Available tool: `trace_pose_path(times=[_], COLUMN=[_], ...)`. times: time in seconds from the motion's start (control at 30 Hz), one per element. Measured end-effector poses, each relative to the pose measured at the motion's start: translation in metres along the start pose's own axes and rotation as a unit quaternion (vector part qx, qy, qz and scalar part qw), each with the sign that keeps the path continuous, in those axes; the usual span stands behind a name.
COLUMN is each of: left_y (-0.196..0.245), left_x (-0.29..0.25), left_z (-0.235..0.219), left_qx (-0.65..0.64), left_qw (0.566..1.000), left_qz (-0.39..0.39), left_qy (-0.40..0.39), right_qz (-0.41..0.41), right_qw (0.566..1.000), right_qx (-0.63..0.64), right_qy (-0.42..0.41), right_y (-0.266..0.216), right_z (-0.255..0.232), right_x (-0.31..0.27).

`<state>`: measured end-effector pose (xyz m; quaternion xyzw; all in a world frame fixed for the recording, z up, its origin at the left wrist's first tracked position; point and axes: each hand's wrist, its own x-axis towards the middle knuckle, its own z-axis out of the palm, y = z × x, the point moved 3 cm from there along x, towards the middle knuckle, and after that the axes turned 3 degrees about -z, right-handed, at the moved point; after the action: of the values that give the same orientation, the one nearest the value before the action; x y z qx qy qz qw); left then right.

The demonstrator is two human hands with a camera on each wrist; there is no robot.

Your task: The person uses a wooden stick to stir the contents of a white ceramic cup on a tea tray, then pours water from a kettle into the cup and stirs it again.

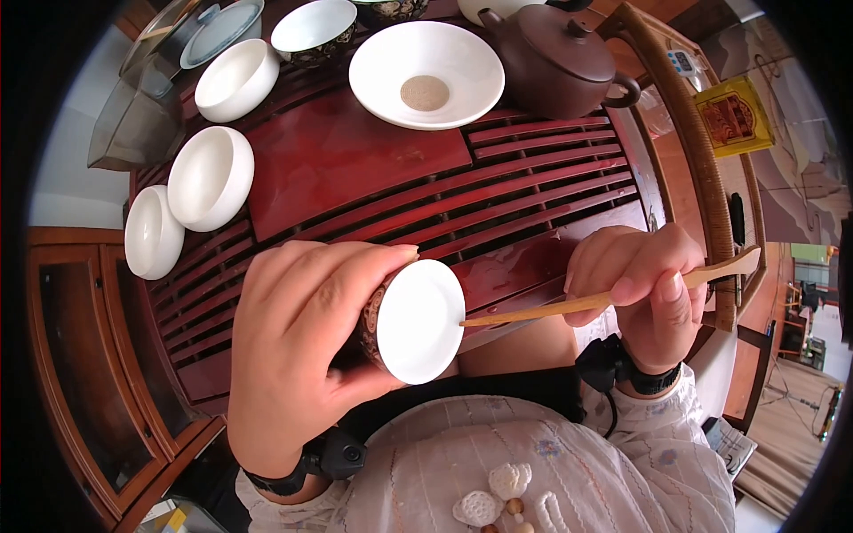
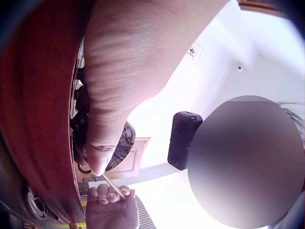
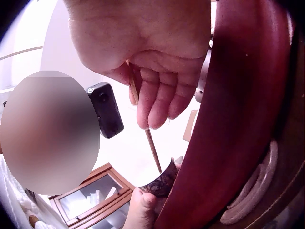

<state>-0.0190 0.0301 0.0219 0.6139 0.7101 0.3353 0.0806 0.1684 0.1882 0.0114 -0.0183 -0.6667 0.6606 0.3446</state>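
Wooden pick [image 1: 529, 312] at rim of patterned, white-lined cup [image 1: 420, 322].
At slatted red tray's [image 1: 355, 169] near edge, we note left hand [image 1: 298, 338] gripping cup, right hand [image 1: 635, 266] pick; right of tray, yellow box [image 1: 736, 117], label unreadable.

The left hand [image 1: 306, 333] hides part of the cup [image 1: 418, 324], the right fingers [image 1: 635, 271] part of the stick [image 1: 533, 312]. The far patterned bowl [image 1: 394, 11] is cut off. Lettering on the yellow box [image 1: 736, 115] is too small to read.
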Motion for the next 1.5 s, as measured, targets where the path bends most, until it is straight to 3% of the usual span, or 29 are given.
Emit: trace_pose_path(times=[0.2,0.27,0.33,0.43,0.57,0.7,0.87,0.97,1.03,1.17,1.43,1.5], left_y=[0.0,-0.001,-0.002,-0.001,-0.002,-0.002,-0.001,-0.001,-0.001,-0.001,-0.001,-0.002], left_x=[0.0,0.0,-0.001,0.0,-0.001,-0.001,-0.001,0.0,-0.001,-0.001,-0.001,-0.001], left_z=[0.001,0.001,0.001,0.0,0.001,0.0,0.001,0.0,0.0,0.0,0.0,0.0], left_qx=[-0.004,-0.002,-0.003,0.002,-0.002,0.003,0.0,0.0,-0.001,0.002,0.003,0.002], left_qw=[1.0,1.0,1.0,1.0,1.0,1.0,1.0,1.0,1.0,1.0,1.0,1.0], left_qz=[-0.003,-0.003,0.0,-0.001,0.001,0.0,0.0,0.0,-0.002,0.003,-0.001,-0.002], left_qy=[0.003,0.004,0.005,0.0,0.0,0.0,-0.001,-0.001,0.0,0.002,-0.004,-0.003], right_qz=[-0.05,-0.026,-0.032,-0.024,-0.051,-0.019,-0.033,-0.007,-0.028,-0.017,-0.082,-0.057], right_qw=[0.997,0.988,0.988,0.998,0.997,0.999,0.998,0.996,0.998,0.999,0.994,0.994], right_qx=[-0.033,-0.102,-0.1,-0.053,-0.059,-0.035,-0.051,-0.08,-0.057,-0.025,-0.072,-0.089], right_qy=[-0.042,-0.117,-0.109,0.011,-0.014,-0.028,0.015,-0.029,0.005,-0.028,-0.023,-0.027], right_y=[0.001,-0.001,-0.001,-0.004,-0.001,-0.002,-0.002,-0.003,-0.002,-0.001,0.003,0.0], right_z=[0.011,0.018,0.015,0.003,-0.001,0.001,0.0,0.002,0.002,-0.002,0.0,0.0], right_x=[0.002,0.004,0.004,0.002,0.003,0.0,0.0,0.001,0.001,0.001,0.008,0.007])
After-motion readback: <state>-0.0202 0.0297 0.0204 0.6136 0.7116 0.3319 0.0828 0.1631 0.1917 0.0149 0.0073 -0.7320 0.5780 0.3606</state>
